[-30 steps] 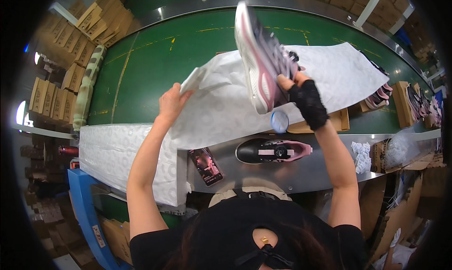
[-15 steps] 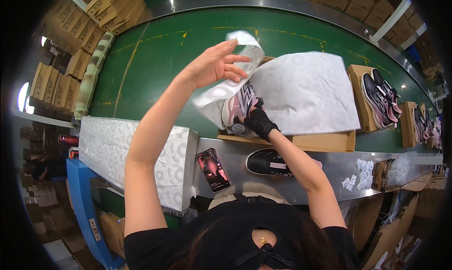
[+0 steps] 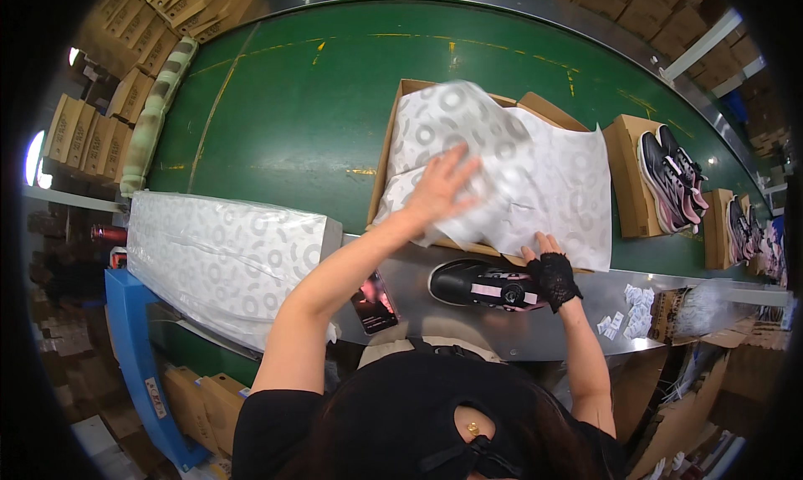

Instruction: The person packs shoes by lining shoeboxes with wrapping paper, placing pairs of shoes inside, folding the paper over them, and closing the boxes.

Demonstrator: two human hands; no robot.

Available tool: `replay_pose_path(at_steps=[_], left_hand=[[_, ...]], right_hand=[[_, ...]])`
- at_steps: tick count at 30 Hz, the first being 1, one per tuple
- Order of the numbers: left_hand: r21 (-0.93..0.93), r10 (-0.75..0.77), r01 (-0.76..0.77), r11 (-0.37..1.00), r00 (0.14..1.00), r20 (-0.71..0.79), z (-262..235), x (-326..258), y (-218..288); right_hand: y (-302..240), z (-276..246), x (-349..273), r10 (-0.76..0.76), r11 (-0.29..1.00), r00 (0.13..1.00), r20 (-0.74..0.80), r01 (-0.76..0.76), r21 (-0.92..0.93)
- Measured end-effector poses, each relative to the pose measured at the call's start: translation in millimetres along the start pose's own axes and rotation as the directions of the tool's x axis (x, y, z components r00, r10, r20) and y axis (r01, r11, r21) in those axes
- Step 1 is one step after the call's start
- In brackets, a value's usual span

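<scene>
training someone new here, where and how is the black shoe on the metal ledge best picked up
Probably by the heel end, from the right and above: the shoe lies with its toe to the left, so the heel end is nearest the right hand. The open box sits close along its far side, leaving less room there.

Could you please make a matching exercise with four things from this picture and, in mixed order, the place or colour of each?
Things
1. Left hand
2. Single shoe
3. Phone
4. White packets

Descriptions
A. flat on the metal ledge, left of the single shoe
B. in a small heap, right of the right hand
C. open, over the patterned paper
D. black with a pink strap

Pairs: 1-C, 2-D, 3-A, 4-B
</scene>
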State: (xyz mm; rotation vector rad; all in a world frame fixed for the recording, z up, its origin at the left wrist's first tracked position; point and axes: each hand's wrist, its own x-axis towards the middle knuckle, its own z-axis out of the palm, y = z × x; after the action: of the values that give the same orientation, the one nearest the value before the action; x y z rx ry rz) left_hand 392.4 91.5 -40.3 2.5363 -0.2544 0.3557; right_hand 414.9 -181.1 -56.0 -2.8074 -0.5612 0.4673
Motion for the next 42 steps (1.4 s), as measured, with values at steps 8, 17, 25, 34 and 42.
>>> replay_pose_path(at_steps=[8, 17, 25, 34, 42], left_hand=[[0.591, -0.268, 0.116, 0.798, 0.947, 0.176, 34, 6, -44], [-0.258, 0.101, -0.104, 0.961, 0.995, -0.026, 8, -58, 37], [-0.427, -0.236, 0.256, 0.868, 0.967, 0.101, -31, -97, 71], [-0.7, -0.445, 0.337, 0.629, 0.895, 0.031, -75, -73, 66], [-0.91, -0.668, 0.24, 0.338, 0.742, -0.052, -48, -37, 1]], right_hand=[[6, -10, -59, -0.304, 0.921, 0.743, -0.597, 0.389, 0.015], [10, 42, -88, -0.365, 0.925, 0.856, -0.366, 0.377, -0.041], [-110, -67, -64, -0.688, 0.697, 0.56, -0.462, 0.687, -0.206], [-164, -131, -89, -0.687, 0.582, 0.308, -0.659, 0.776, -0.244], [-75, -42, -62, -0.605, 0.657, 0.593, -0.532, 0.749, 0.088]])
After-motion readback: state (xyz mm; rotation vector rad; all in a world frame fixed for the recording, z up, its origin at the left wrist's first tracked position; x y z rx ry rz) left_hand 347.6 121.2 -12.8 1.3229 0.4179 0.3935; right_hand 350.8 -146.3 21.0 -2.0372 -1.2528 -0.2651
